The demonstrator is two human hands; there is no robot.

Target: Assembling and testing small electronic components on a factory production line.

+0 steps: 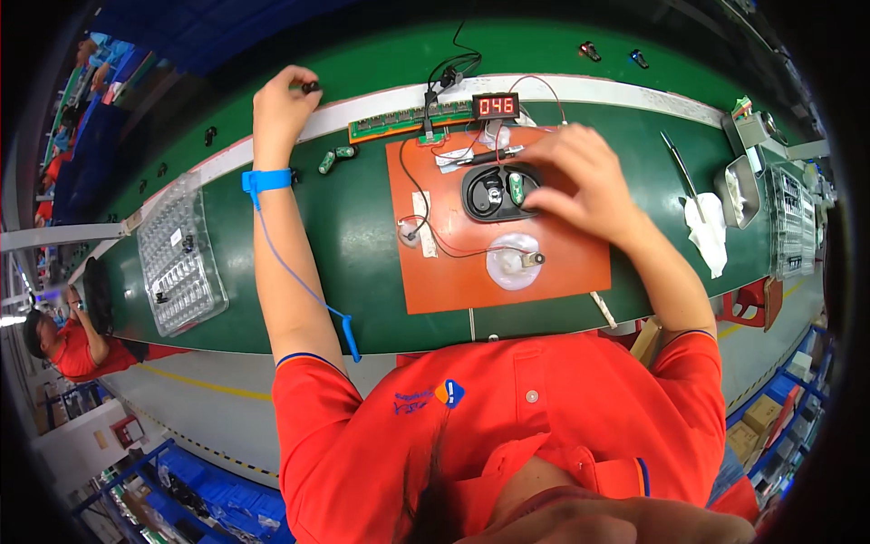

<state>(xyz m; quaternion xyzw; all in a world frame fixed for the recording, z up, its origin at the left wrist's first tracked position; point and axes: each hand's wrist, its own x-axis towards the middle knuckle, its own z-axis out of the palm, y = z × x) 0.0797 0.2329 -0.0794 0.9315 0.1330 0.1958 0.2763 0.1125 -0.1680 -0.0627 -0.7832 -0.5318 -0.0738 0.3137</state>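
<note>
My left hand (288,98), a blue strap on its wrist, pinches a small black part (311,87) over the green belt at the far edge of the bench. An oval black case (494,215) lies on an orange mat (435,290). Inside its left side is a dark looped piece; a small green circuit board (517,188) shows at its right. My right hand (580,177) is spread at the case's right edge, thumb beside the rim and fingers apart above it; whether the thumb touches is unclear. Two small green-topped pieces (335,160) lie near my left forearm.
Behind the mat stand a red-digit display (496,106) and a long green circuit strip (408,121) with wires. A clear tray (181,258) lies left. Tweezers (680,163), white cloth (705,238) and a metal tray (739,192) sit right. Another person (77,344) sits far left.
</note>
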